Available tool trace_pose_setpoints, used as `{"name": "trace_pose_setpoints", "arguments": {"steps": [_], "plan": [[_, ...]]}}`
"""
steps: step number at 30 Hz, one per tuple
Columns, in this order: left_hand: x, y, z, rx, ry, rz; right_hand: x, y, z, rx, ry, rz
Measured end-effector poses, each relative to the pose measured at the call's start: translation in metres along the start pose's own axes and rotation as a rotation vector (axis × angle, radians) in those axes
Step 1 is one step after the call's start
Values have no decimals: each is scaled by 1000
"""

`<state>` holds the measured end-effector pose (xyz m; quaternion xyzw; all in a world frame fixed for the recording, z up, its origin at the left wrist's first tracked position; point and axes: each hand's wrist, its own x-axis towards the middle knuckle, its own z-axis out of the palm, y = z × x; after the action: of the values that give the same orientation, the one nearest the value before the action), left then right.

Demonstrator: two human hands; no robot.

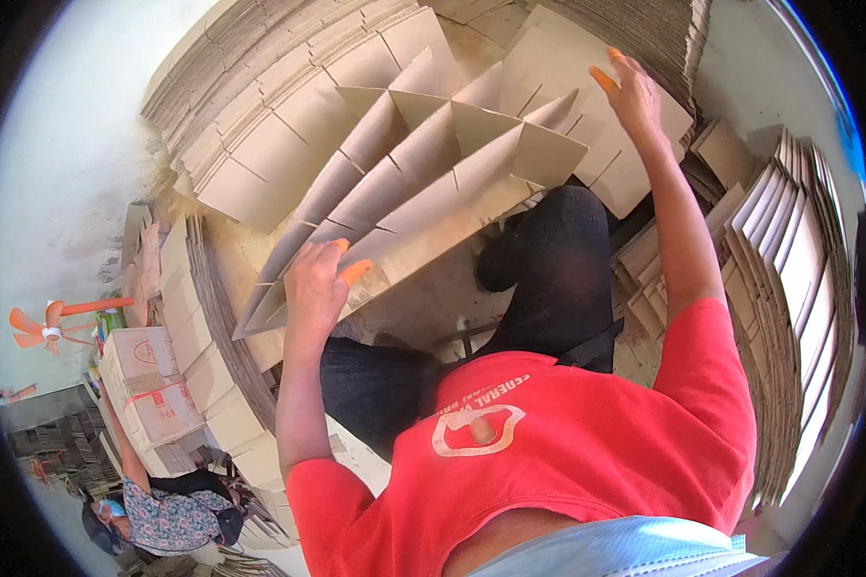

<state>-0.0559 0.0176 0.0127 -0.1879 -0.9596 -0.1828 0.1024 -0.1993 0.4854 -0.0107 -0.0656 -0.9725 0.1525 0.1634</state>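
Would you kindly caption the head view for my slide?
Left hand grips a cardboard divider grid; right hand reaches flat sheets.

Head view, single fisheye camera.
Worn on the head, it looks steeply down, close over the cardboard divider grid.
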Motion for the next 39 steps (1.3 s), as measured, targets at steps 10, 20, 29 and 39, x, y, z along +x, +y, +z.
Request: {"name": "trace_pose_setpoints", "arguments": {"steps": [10,20,29,39], "plan": [[0,1,15,-50,149,-19,1,109,52,-399,-232,88],[-7,7,14,-74,184,-30,42,88,-19,-5,-38,7],[-9,9,17,-185,190,-20,10,-120,-171,252,550,-302],[-13,12,27,-178,201,12,-23,-185,-173,484,-78,-688]]}}
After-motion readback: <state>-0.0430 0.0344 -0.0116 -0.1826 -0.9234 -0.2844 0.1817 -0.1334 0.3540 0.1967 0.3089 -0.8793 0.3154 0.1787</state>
